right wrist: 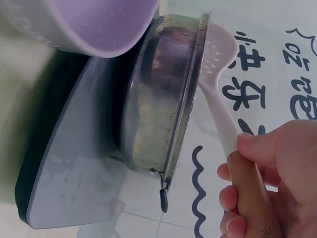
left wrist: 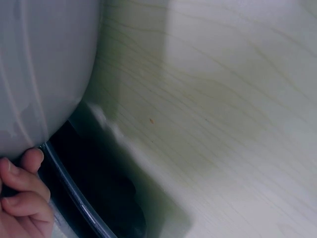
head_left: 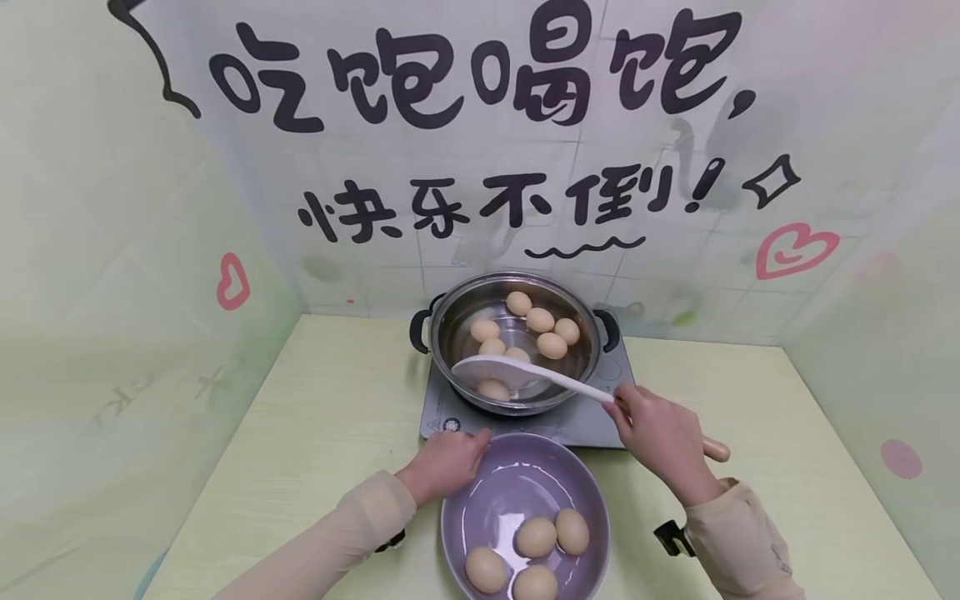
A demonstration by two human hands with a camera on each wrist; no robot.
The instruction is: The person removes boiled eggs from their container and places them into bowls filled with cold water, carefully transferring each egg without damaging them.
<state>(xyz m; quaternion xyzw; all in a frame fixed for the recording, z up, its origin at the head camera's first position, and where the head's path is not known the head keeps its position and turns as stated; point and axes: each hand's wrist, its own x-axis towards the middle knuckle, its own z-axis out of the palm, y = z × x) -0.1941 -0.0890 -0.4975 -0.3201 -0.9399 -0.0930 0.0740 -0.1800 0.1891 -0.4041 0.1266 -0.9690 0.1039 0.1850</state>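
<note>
Wood is filling my right hand, which is gripping the slotted spoon with its head over the pot; the handle is likely keeping me clear. My left hand is pinching the purple bowl in front of the pot, probably steadying it. Eggs are lying in both, a cooktop sitting beneath the pot.

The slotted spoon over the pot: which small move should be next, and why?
Perhaps the right hand should lower the slotted spoon beneath an egg in the pot: no egg shows on the spoon, eggs lie near its head, and the left hand holds the purple bowl close by.
</note>
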